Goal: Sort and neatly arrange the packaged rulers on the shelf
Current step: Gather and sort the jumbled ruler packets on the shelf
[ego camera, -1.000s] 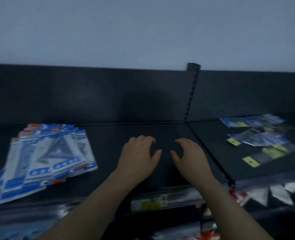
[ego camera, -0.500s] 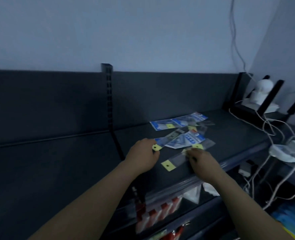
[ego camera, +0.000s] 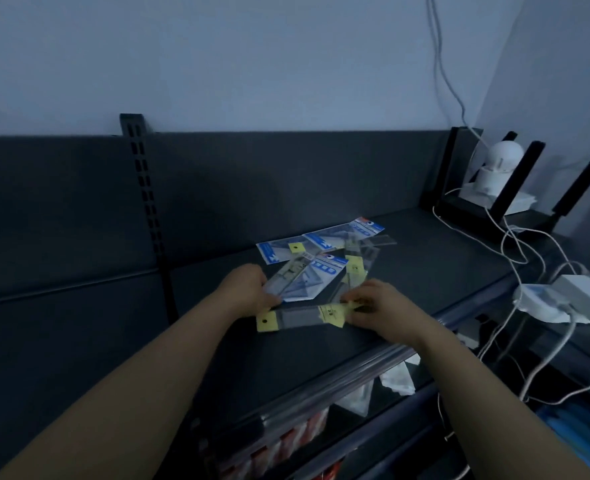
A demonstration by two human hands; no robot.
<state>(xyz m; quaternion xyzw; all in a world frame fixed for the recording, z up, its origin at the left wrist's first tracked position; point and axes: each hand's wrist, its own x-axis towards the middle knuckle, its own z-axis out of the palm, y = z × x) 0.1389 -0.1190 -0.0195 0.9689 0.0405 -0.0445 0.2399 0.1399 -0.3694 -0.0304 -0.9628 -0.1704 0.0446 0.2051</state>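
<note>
My dark grey metal shelf [ego camera: 425, 282] carries a loose heap of blue-and-white ruler packs [ego camera: 331, 270] mid-frame, a clear yellow-tabbed ruler sleeve [ego camera: 300, 315] nearest its front edge, and white cables [ego camera: 522, 261] at the right.

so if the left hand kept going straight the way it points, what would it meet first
Most likely the blue-printed pack right at the left hand's fingertips; it may already touch it. Depth is unclear in this dim view.

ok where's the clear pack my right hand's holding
Head view, centre: the clear pack lies across the shelf, just nearer than the blue pack, spanning from left hand to right hand.
</note>
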